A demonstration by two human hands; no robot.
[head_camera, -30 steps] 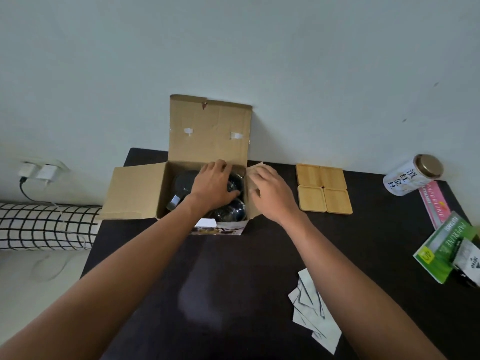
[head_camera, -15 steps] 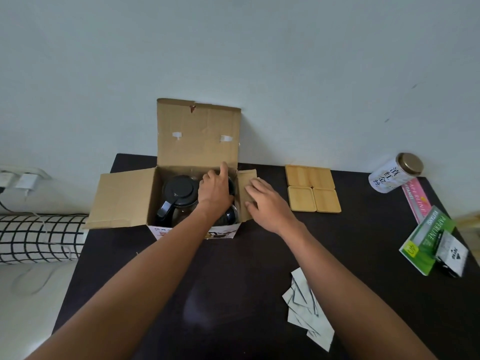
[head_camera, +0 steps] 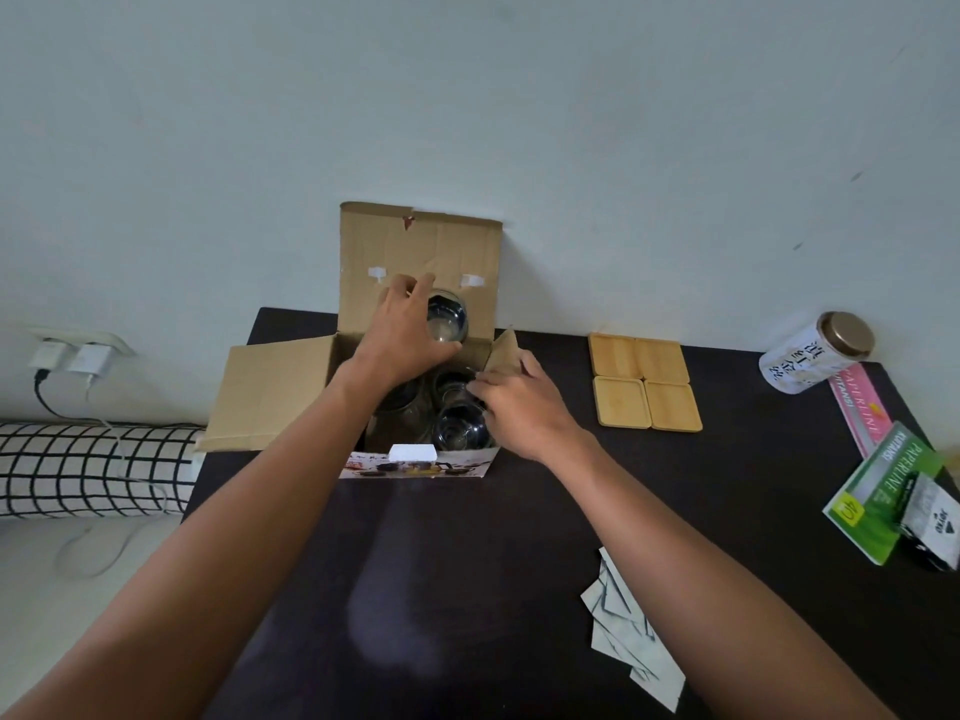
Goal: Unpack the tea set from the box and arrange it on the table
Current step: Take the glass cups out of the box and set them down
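Observation:
An open cardboard box (head_camera: 270,392) stands at the far edge of the dark table (head_camera: 467,563), its lid flap up against the wall. My left hand (head_camera: 402,330) grips a clear glass cup (head_camera: 447,319) and holds it above the box opening. My right hand (head_camera: 519,402) rests on the box's right flap (head_camera: 501,350), fingers pressing its edge. More glass cups (head_camera: 460,428) sit inside the box at its right. My left arm hides the teapot.
Four bamboo coasters (head_camera: 644,387) lie in a square to the right of the box. A white tin with a gold lid (head_camera: 815,356), a pink packet (head_camera: 857,407) and a green box (head_camera: 878,491) are at the right edge. White sachets (head_camera: 628,631) lie near me.
My left hand has risen out of the box with a glass cup in it. My right hand stays at the right flap. The camera has shifted slightly.

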